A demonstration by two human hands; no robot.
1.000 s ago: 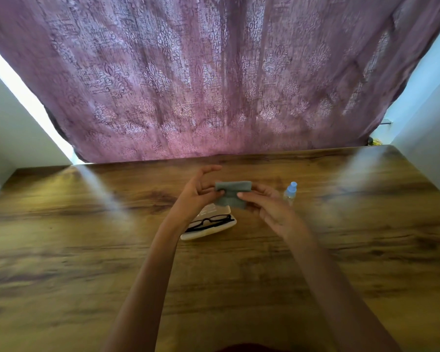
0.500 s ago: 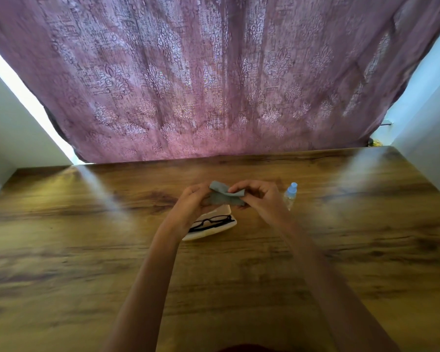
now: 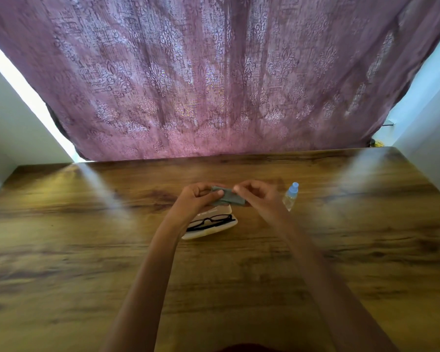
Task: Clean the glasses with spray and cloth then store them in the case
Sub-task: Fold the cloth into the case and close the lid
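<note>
Now both hands [image 3: 232,196] pinch one cloth [image 3: 227,196]; one glasses [image 3: 211,221], one case [image 3: 210,231], one bottle [image 3: 290,195].

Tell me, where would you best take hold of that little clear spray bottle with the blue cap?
Grip the small clear spray bottle with the blue cap around its slim, rounded body, below the cap. It stands upright on the brown wooden table, just past the right hand, so that hand could probably come in sideways from the left, once it lets go of the grey cloth.
</note>
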